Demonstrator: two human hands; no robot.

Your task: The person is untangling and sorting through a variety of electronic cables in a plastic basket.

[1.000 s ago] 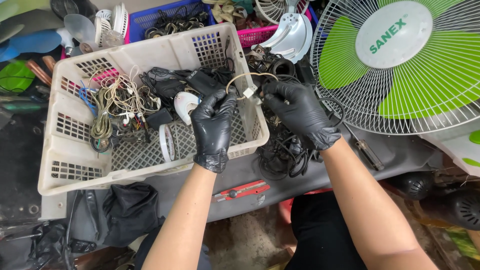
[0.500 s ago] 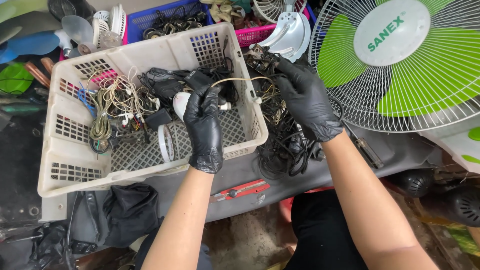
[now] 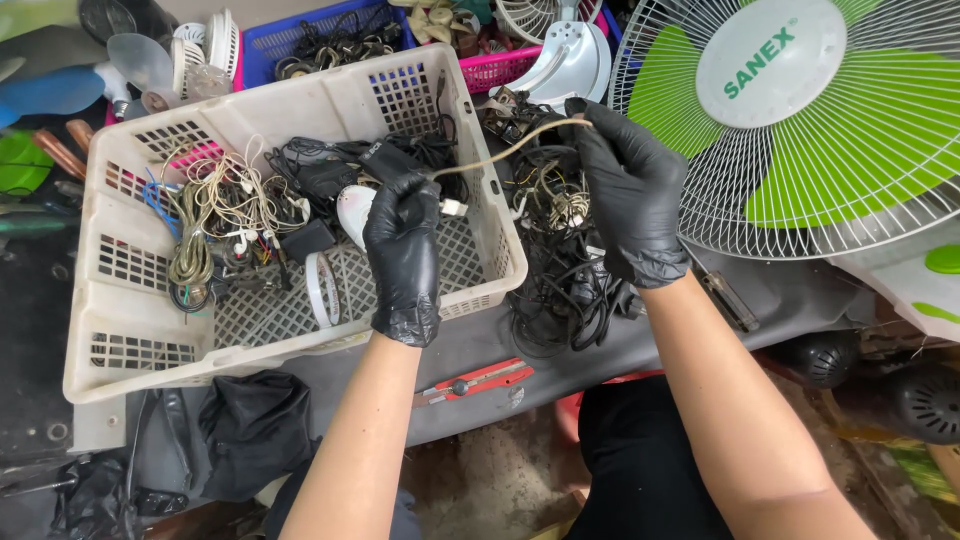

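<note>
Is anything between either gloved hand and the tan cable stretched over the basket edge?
Nothing visible. The left hand pinches one end of the tan cable above the white basket; the right hand grips the other end over the pile of black cords. The span between them hangs free.

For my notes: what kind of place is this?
Probably a small repair or salvage workshop for electrical goods: a basket of loose wires, a fan, and gloved hands, left hand and right hand, stretching a wire.
</note>
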